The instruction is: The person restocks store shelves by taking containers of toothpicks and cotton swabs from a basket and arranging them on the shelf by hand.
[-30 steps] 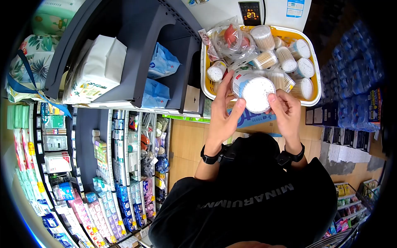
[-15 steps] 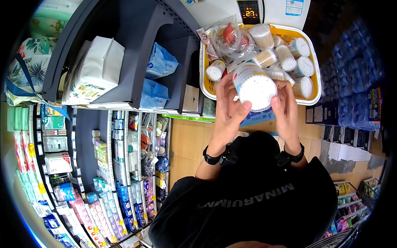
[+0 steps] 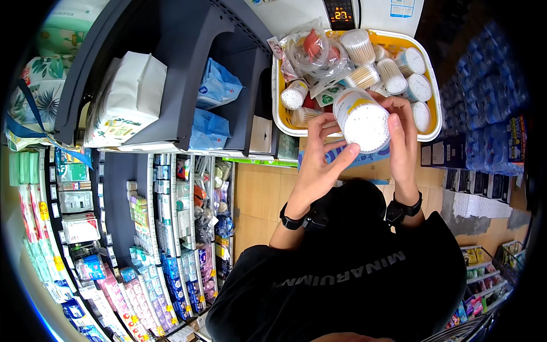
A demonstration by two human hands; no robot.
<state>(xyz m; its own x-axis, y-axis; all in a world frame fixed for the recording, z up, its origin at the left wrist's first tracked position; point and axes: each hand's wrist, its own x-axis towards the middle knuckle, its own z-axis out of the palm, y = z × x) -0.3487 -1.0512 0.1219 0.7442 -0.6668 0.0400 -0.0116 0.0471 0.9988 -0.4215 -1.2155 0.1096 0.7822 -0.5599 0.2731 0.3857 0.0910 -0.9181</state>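
Observation:
A clear round tub of cotton swabs [image 3: 364,126] is tilted above the near side of the basket, its end of packed white tips facing me. My right hand [image 3: 402,137] is wrapped round its right side, with the thumb along the edge. My left hand [image 3: 322,165] holds the lower left side more loosely, its thumb tip at the tub's edge and its fingers curled beside the wall. Behind the tub, a white-and-yellow basket [image 3: 277,108] holds several more swab tubs [image 3: 391,77] and a crumpled clear plastic package [image 3: 319,51] with something red in it.
A dark shelf unit [image 3: 191,68] with white packs [image 3: 134,94] and blue packs [image 3: 219,85] stands left of the basket. Lower left are shelves of packaged goods [image 3: 137,290]. Blue wrapped bottle packs [image 3: 493,114] are stacked on the right. A white appliance with a lit display [image 3: 342,14] stands behind.
The swab tub has moved slightly right and turned in my hands, its printed side now showing differently. My left fingers have loosened and shifted along its side; the right fingers have moved further round it.

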